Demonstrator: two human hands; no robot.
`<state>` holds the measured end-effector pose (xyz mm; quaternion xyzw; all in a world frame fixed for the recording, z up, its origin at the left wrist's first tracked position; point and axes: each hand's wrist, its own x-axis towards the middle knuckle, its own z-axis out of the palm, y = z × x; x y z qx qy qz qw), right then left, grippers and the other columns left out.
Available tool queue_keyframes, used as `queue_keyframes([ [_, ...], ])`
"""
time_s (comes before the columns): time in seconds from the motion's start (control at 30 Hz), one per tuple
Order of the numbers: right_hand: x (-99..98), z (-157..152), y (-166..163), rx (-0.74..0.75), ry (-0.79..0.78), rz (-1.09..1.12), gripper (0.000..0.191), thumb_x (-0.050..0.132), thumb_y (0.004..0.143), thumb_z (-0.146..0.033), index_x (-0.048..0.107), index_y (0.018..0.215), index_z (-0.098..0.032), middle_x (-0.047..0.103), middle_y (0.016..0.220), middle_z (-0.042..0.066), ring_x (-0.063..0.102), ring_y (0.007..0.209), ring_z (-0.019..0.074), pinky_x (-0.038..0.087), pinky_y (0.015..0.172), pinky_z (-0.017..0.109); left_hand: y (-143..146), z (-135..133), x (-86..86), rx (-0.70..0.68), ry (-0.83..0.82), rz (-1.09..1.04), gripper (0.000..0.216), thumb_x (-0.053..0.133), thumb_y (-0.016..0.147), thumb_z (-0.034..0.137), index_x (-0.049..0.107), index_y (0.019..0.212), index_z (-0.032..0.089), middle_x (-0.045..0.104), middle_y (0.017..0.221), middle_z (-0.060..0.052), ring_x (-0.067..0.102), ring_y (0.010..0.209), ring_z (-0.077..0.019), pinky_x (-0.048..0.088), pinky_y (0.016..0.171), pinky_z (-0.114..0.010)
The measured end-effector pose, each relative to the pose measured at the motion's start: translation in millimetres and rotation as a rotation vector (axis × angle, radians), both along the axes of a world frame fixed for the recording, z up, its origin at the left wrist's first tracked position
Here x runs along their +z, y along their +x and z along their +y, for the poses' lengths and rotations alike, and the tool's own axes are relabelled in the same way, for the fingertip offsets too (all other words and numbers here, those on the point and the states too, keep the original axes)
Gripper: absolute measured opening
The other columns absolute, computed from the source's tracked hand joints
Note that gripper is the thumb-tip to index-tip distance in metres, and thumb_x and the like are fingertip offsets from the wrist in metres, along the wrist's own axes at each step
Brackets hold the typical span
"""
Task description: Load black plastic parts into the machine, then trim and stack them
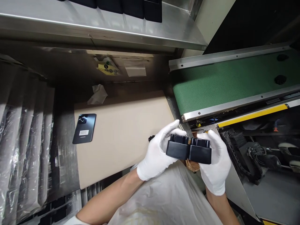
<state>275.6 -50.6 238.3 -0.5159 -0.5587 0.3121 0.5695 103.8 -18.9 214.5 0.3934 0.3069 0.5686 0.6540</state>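
Both my hands wear white gloves and meet low in the middle of the view. My left hand (157, 153) grips a black plastic adapter block (177, 147). My right hand (217, 162) grips a second black adapter block (200, 150). The two blocks are pressed side by side, touching. They hover above the right edge of a beige mat (122, 134), close to the near end of a green conveyor belt (225, 82).
A dark phone (84, 128) lies on the mat's left side, with a crumpled white tissue (97, 94) behind it. Plastic-wrapped bundles (25, 140) stand at left. A steel shelf (98, 29) overhangs. Two black parts (280, 79) ride the belt. A white plastic bag (164, 200) lies below my hands.
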Motion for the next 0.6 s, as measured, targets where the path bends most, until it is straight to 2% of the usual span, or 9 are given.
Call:
queue_keyframes([
  [0.27, 2.3, 0.6, 4.4, 0.008, 0.017, -0.08, 0.074, 0.08, 0.075, -0.008, 0.06, 0.144, -0.028, 0.075, 0.118, 0.008, 0.072, 0.108, 0.0255, 0.064, 0.092, 0.042, -4.0, 2.0, 4.2, 0.011, 0.027, 0.073, 0.082, 0.093, 0.069, 0.027, 0.059, 0.144, 0.025, 0.075, 0.111, -0.008, 0.07, 0.103, -0.0254, 0.056, 0.096, -0.04],
  [0.6, 2.7, 2.3, 7.1, 0.005, 0.038, -0.081, 0.075, 0.08, 0.074, -0.007, 0.06, 0.144, -0.027, 0.076, 0.114, 0.007, 0.074, 0.103, 0.0246, 0.064, 0.088, 0.04, -3.0, 1.1, 4.9, 0.011, 0.02, 0.057, 0.082, 0.091, 0.071, 0.025, 0.056, 0.145, 0.024, 0.074, 0.113, -0.009, 0.071, 0.1, -0.0231, 0.056, 0.094, -0.038],
])
